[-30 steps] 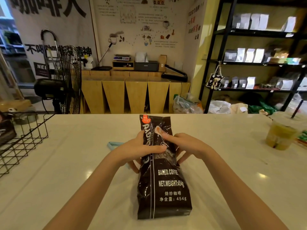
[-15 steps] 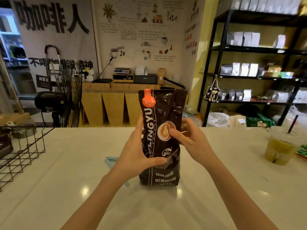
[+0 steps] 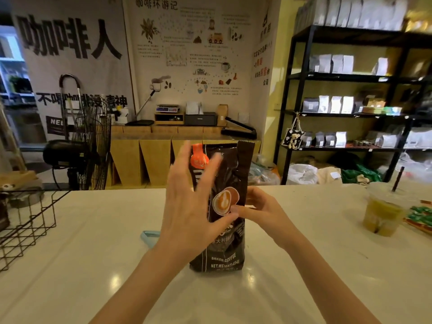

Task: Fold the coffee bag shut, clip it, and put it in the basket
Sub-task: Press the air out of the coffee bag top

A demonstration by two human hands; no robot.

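White counter (image 3: 81,265) in coffee shop, shelves behind. Coffee bag (image 3: 230,183) stands upright at counter centre, top unfolded. Right hand (image 3: 261,212) pinches bag's right edge at mid-height, sole hold. Left hand (image 3: 187,206) spread, fingers blurred, in front of bag; contact unclear. Blue clip (image 3: 149,237) lies just left of bag. Wire basket (image 3: 35,220) well apart, far left. Risks: tall bag tips under sideways push; beans spill through open top; loose fold springs back before clip goes on.

White counter (image 3: 70,265) — iced drink cup (image 3: 383,209) with straw at right. Black fan (image 3: 81,146) behind; black shelving (image 3: 350,113) holds pale bags.
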